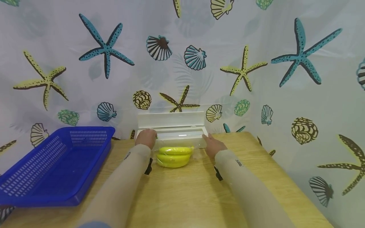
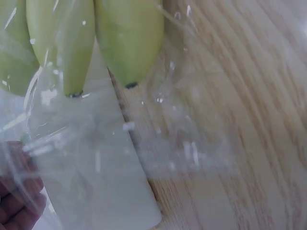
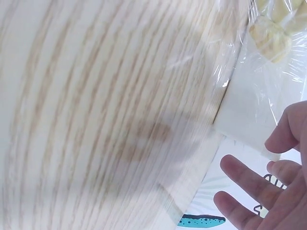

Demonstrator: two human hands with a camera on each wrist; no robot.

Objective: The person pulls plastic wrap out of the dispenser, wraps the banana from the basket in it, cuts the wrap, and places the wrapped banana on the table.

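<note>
Broadly, a shell-and-starfish-printed curtain hangs behind the wood-grained table, whose right edge runs well apart from the hands. On the left sits a blue latticed basket; toward the back edge, a long white box, lid raised. Just before it lie rounded yellow bananas under glossy clear film. The left hand curls at the box's left end — its hold unclear — while the right hand, fingers loosely extended, touches the right.

The wood-grain table carries a blue basket, white box and film-wrapped bananas.
</note>
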